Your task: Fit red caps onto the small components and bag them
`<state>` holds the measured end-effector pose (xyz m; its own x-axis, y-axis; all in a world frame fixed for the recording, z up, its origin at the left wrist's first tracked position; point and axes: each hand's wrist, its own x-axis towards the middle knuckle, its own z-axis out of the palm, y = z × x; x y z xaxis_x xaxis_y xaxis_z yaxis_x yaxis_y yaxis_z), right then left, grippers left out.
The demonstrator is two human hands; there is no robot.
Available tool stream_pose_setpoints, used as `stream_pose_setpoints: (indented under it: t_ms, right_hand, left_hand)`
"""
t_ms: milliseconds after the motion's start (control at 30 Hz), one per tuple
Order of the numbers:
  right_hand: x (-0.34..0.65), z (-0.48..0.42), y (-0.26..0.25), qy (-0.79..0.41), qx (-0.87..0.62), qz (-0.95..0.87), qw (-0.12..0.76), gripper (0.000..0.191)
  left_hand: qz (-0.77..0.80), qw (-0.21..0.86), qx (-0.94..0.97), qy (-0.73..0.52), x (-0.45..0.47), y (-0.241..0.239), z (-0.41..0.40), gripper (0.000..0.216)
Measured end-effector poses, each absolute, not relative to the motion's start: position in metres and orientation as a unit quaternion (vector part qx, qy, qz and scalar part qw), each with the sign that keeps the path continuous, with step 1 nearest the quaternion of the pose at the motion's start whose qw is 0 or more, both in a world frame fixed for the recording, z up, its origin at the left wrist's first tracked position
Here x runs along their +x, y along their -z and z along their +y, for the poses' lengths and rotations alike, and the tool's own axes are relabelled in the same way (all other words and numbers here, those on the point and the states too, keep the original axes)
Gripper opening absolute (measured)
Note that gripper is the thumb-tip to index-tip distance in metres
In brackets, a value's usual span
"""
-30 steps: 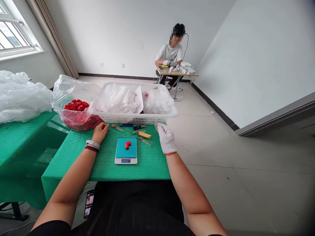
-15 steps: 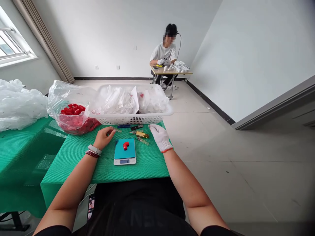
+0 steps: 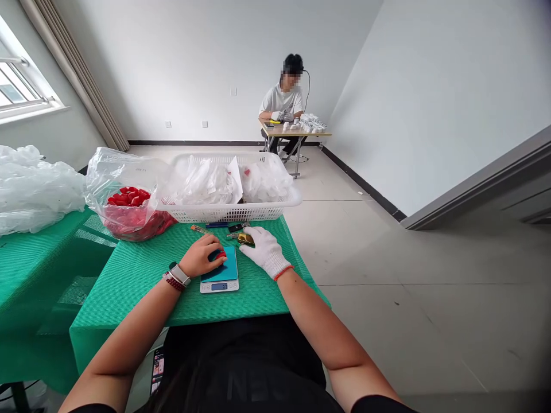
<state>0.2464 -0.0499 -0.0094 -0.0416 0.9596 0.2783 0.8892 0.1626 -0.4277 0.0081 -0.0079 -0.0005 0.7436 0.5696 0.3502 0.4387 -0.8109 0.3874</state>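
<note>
My left hand (image 3: 202, 256), bare with a watch and red beads at the wrist, is over a small digital scale (image 3: 219, 286). Its thumb and fingers close around a red elbow pipe fitting (image 3: 221, 254) on the scale's teal plate. My right hand (image 3: 266, 252) wears a white knit glove with an orange cuff. It lies low over the cloth, thumb and forefinger apart beside a shiny gold block (image 3: 245, 238), partly covering it; what is under the palm is hidden. A clear strip (image 3: 198, 229) lies beyond my left hand.
A white basket (image 3: 224, 213) of plastic bags stands at the back of the green-covered table (image 3: 142, 292). Left of it sits a clear bag of red fittings (image 3: 133, 221). Blue and black small items lie before the basket. A person (image 3: 282, 100) works at another table.
My left hand has moved right and nearer, from the clear strip to the red elbow fitting. My right hand has come left and nearer, partly over the gold block. The view has tilted slightly.
</note>
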Motion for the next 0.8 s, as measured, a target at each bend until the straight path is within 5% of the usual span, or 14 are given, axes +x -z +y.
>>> stream_pose_setpoints:
  t_ms: [433,800]
  right_hand:
    - [0.241,-0.051,0.005,-0.069,-0.662,-0.729,0.159,0.033]
    - [0.246,-0.050,0.011,-0.283,-0.502,-0.628,0.522,0.030]
  left_hand:
    - [0.279,0.199,0.905,-0.250,0.007,0.002,-0.009,0.018]
    - [0.373,0.368,0.735,-0.430,0.029,-0.034,-0.006,0.030]
